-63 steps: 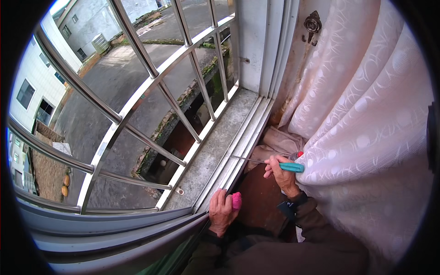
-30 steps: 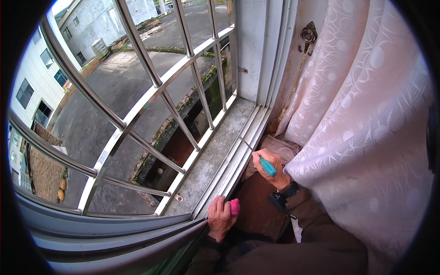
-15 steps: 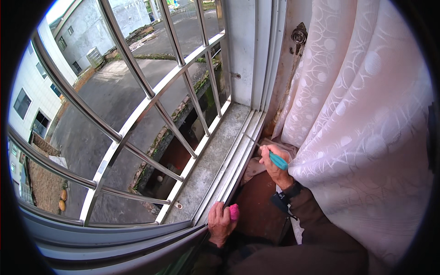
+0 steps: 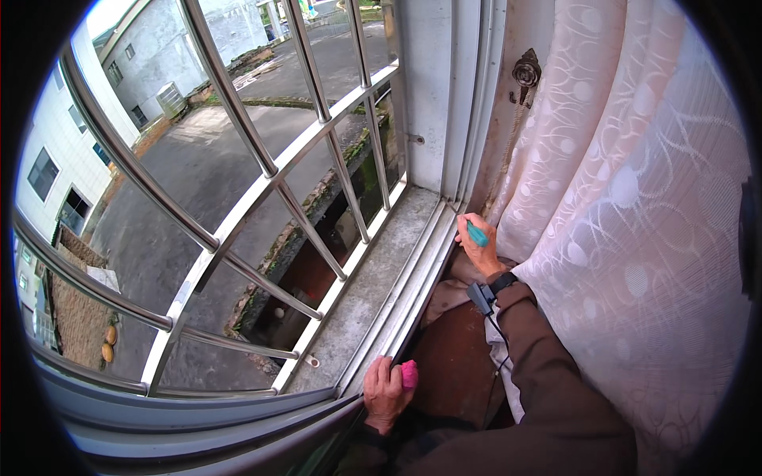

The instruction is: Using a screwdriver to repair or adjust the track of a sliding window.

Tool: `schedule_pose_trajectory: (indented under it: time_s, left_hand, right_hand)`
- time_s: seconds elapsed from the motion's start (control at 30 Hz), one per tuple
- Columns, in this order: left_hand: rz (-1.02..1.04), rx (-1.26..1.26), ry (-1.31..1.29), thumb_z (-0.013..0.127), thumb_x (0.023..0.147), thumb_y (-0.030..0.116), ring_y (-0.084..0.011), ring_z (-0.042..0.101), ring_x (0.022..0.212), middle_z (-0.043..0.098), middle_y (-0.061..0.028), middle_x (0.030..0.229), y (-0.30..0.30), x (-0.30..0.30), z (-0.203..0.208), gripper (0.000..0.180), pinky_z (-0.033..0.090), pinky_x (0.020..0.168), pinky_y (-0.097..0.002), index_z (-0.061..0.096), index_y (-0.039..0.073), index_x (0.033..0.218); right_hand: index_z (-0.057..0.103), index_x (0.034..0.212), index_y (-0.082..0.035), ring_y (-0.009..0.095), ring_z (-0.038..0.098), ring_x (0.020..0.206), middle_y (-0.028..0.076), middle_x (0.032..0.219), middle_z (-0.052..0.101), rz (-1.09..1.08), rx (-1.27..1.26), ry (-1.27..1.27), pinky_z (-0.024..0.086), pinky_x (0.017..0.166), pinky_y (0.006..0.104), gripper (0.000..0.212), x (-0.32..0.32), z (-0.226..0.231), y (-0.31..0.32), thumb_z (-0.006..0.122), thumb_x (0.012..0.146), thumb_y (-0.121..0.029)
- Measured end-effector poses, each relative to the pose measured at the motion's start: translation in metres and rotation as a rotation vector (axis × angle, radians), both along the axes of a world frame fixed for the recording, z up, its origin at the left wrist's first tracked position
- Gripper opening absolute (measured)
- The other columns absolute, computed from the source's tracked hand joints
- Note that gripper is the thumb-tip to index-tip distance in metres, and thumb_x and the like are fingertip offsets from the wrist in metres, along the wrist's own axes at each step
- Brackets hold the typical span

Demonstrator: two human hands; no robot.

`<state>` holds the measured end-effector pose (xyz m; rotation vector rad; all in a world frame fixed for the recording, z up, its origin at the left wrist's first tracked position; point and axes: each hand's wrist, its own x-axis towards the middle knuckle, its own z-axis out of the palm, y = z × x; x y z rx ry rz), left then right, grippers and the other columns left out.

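My right hand [image 4: 482, 252] is closed round the teal handle of a screwdriver [image 4: 477, 234]. Its thin metal shaft points up and left into the far corner of the sliding window track [image 4: 414, 274], where the tip is hard to make out. At the near end of the track, my left hand [image 4: 384, 397] rests its curled fingers on the inner rail. A bright pink cloth or sponge [image 4: 409, 375] is tucked in that hand beside the thumb; most of it is hidden.
Metal security bars [image 4: 309, 194] stand beyond the concrete sill [image 4: 361, 297]. Pale patterned curtains [image 4: 619, 206] hang to the right, near a dark ornate hook [image 4: 525, 71]. Below the track is a dark brown surface [image 4: 452, 361]. Grey window frames [image 4: 198, 424] curve along the lower left.
My right hand has moved farther along the track with the screwdriver, whose shaft now reaches the far corner. The left hand stays almost in place with the pink piece.
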<state>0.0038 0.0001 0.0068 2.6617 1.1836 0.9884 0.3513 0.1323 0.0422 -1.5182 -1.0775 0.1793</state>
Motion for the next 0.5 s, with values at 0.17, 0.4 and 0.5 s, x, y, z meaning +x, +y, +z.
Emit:
schedule_pose_trajectory:
  time_s: [0.17, 0.4, 0.5]
  left_hand:
    - [0.01, -0.004, 0.012, 0.075, 0.087, 0.028, -0.0384, 0.064, 0.105, 0.066, -0.0164, 0.108, 0.0, -0.005, 0.0, 0.027, 0.052, 0.091, -0.0481, 0.063, 0.004, 0.083]
    - [-0.011, -0.003, 0.009, 0.075, 0.087, 0.028, -0.0387, 0.065, 0.105, 0.066, -0.0171, 0.109, 0.001, -0.001, -0.002, 0.028, 0.053, 0.09, -0.0483, 0.063, 0.004, 0.083]
    - [-0.008, 0.011, -0.002, 0.075, 0.087, 0.029, -0.0378, 0.065, 0.103, 0.067, -0.0163, 0.106, 0.003, 0.003, 0.002, 0.027, 0.053, 0.09, -0.0464, 0.063, 0.005, 0.082]
  right_hand:
    - [0.068, 0.096, 0.001, 0.016, 0.07, 0.058, 0.008, 0.074, 0.068, 0.103, -0.133, 0.284, 0.055, 0.052, 0.0272, 0.026, -0.029, 0.017, -0.028, 0.059, 0.101, -0.024]
    - [0.069, 0.101, 0.0, 0.015, 0.071, 0.06, 0.007, 0.072, 0.068, 0.053, -0.023, 0.153, 0.055, 0.053, 0.0271, 0.03, 0.0, 0.006, -0.013, 0.06, 0.101, -0.028]
    - [0.067, 0.1, 0.0, 0.015, 0.071, 0.06, 0.007, 0.069, 0.067, 0.049, -0.04, 0.078, 0.054, 0.054, 0.0283, 0.029, 0.011, -0.004, -0.004, 0.058, 0.102, -0.027]
